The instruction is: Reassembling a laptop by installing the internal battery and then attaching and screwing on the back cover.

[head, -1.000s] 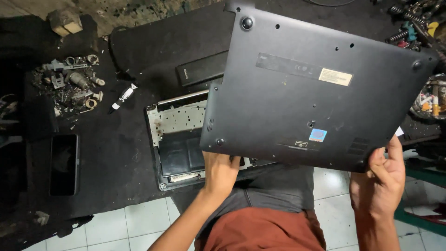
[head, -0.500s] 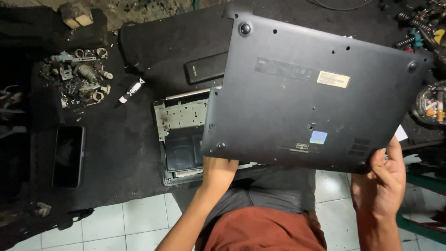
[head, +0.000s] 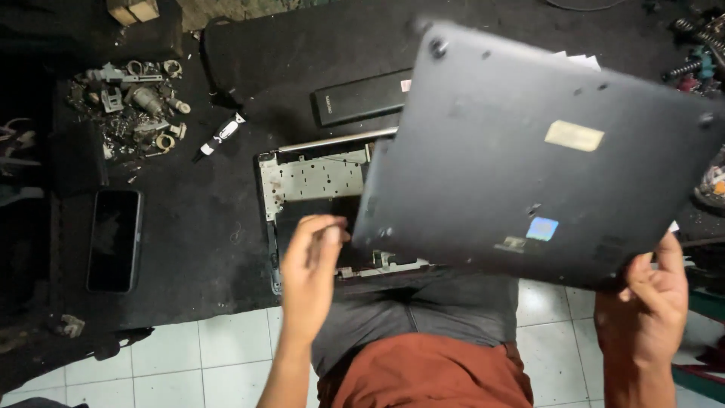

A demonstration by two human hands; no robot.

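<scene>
Laptop base cover (head: 544,151), probably light, stiff and slick, is hanging from the right hand (head: 649,302) clamping its near-right corner; left hand (head: 310,272) is hovering apart, empty.

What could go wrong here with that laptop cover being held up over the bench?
Only the right hand grips the dark bottom cover, by one corner, while the left hand is open and off it. The cover could slip or twist and drop onto the opened laptop chassis below, possibly damaging exposed parts.
</scene>
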